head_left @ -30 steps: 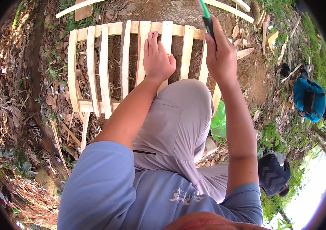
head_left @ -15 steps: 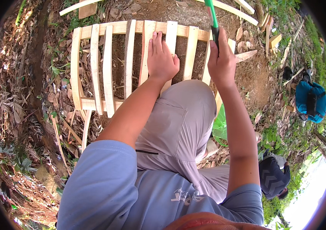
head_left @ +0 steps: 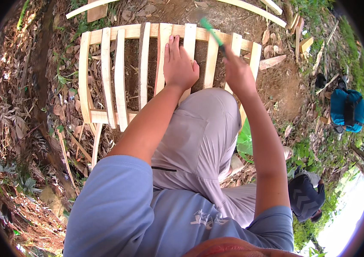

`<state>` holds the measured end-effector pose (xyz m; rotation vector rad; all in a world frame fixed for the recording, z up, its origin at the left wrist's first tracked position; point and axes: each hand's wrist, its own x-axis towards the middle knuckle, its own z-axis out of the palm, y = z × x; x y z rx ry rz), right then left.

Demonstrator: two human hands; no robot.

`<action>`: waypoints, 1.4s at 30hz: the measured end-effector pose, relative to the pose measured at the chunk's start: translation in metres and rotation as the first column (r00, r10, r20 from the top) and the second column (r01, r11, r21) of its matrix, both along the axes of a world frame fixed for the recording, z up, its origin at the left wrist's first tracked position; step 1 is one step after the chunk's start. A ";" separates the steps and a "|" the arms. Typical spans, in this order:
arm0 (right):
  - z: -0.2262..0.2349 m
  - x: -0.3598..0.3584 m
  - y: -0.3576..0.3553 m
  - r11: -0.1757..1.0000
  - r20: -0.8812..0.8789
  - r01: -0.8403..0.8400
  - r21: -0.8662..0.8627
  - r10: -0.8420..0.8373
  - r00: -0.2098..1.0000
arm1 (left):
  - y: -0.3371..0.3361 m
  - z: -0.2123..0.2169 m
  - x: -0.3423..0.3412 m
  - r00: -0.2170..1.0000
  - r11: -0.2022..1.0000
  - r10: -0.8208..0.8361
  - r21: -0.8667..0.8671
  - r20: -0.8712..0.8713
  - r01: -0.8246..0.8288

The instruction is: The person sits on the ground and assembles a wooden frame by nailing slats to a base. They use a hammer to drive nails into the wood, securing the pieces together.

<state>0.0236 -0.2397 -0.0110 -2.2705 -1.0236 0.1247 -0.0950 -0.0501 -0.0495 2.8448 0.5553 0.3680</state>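
Observation:
A slatted wooden frame [head_left: 144,64] of pale strips lies on the ground in front of me, its slats nailed or laid across two long rails; which, I cannot tell. My left hand [head_left: 181,66] rests flat on the slats near the middle, fingers stretched toward the far rail [head_left: 177,31]. My right hand [head_left: 238,76] grips a hammer [head_left: 212,32] with a green and black handle. The hammer's head is smeared by motion above the far rail, just right of my left hand's fingertips. My bent knee presses close to the near side of the frame.
Loose wooden strips [head_left: 254,11] lie beyond the frame, with a wood block [head_left: 306,45] at the far right. A teal backpack-like bundle [head_left: 347,110] and a person in a dark shirt [head_left: 306,196] are at the right. Dry leaves and plants cover the ground.
My right hand has swung the hammer down and leftward, its head now over the far rail. My left hand stays on the slats almost unmoved.

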 end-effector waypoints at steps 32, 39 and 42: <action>0.040 -0.117 -0.455 0.198 -0.764 0.971 -0.132 -0.645 0.028 | 0.023 -0.008 0.047 0.976 0.983 0.177 -0.022 -0.129 -0.182; 0.035 -0.111 -0.446 0.276 -0.652 0.953 -0.123 -0.747 0.132 | -0.116 0.061 0.099 0.910 0.807 -0.410 -0.440 0.061 0.394; 0.033 -0.110 -0.448 0.293 -0.608 0.945 -0.145 -0.780 0.149 | -0.249 0.112 0.073 0.696 0.779 -0.600 -0.485 -0.394 0.397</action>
